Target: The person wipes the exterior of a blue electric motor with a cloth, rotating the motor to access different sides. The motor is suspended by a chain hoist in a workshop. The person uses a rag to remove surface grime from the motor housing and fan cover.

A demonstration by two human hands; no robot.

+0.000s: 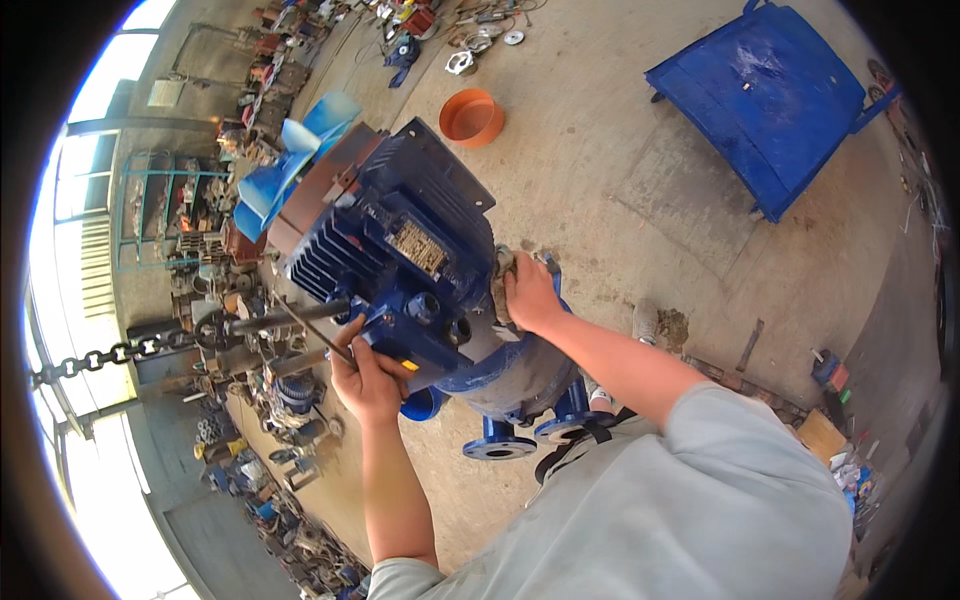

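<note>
A dark blue electric motor (400, 225) joined to a blue pump (520, 375) fills the middle, tilted before me. A light blue fan (295, 160) sits at the motor's far end. By the motor's terminal box (410, 345), my left hand (370, 380) is closed around a thin dark metal rod (315, 328), its index finger against the box. On the motor's right side, my right hand (532, 292) is closed over a crumpled grey-brown piece (501, 290) that looks like a rag. Its fingers are partly hidden.
A dark chain (120, 353) with a shackle (212, 328) runs from the left to the motor. An orange tub (471, 117) stands beyond it. At the far right is a blue metal panel (765, 100). Several machine parts (290, 395) crowd the left wall.
</note>
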